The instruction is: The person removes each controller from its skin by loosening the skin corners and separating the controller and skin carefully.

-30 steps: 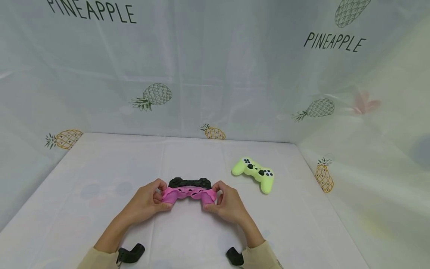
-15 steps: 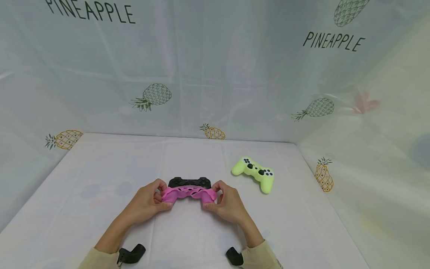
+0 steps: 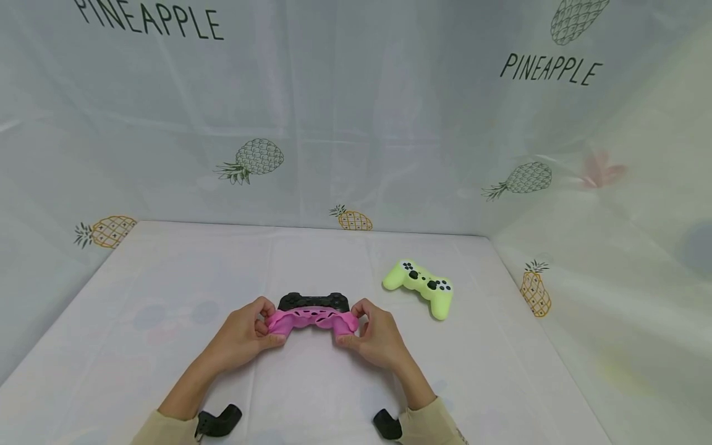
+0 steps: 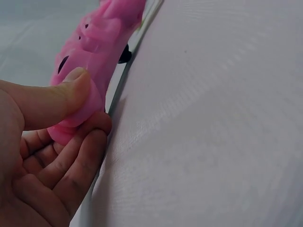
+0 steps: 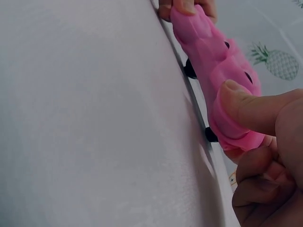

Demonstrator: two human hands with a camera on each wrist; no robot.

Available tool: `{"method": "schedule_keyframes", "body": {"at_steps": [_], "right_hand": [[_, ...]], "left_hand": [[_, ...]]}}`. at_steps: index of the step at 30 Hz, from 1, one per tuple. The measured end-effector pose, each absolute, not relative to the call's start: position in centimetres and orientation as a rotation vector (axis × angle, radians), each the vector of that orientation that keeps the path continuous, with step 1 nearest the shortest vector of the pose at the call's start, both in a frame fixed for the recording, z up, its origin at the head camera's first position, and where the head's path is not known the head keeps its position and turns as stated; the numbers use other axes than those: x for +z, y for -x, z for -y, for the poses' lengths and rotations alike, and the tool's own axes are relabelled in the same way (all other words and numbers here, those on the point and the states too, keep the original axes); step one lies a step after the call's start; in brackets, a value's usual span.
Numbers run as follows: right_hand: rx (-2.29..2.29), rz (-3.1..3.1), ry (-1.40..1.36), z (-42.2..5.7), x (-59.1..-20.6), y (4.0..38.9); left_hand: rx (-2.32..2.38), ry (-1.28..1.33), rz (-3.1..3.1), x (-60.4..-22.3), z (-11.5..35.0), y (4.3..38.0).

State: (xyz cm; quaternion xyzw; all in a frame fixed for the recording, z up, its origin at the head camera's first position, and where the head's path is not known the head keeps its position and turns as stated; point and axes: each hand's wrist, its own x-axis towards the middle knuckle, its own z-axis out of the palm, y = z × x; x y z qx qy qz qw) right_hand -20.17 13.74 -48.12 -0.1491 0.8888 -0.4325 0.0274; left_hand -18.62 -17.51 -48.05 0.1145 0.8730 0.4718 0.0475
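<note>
A pink silicone controller cover [image 3: 314, 317] sits over the grips of a black game controller [image 3: 314, 301], whose far part shows bare in the head view. My left hand [image 3: 239, 334] pinches the cover's left grip, thumb on the near side and fingers curled behind. On the opposite grip, my right hand [image 3: 381, 337] pinches in the same way. The left wrist view shows the thumb [image 4: 57, 101] pressing the pink cover [image 4: 97, 42]. Black knobs [image 5: 190, 69] stick out beside the pink cover [image 5: 220, 61] in the right wrist view.
A lime-green game controller [image 3: 419, 285] lies on the white-covered table [image 3: 311, 395], beyond and right of my right hand. Pineapple-print sheeting [image 3: 356, 111] hangs at the back and sides. Black wrist mounts [image 3: 219, 421] stick out from both sleeves near the front.
</note>
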Motion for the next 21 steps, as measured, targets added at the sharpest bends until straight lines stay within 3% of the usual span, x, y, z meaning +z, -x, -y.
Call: {"method": "schedule_keyframes", "body": {"at_steps": [21], "right_hand": [[-1.575, -2.617, 0.369, -13.95, -48.13, 20.27]], "left_hand": [[1.48, -0.283, -2.64, -48.11, 17.89, 18.9]]}}
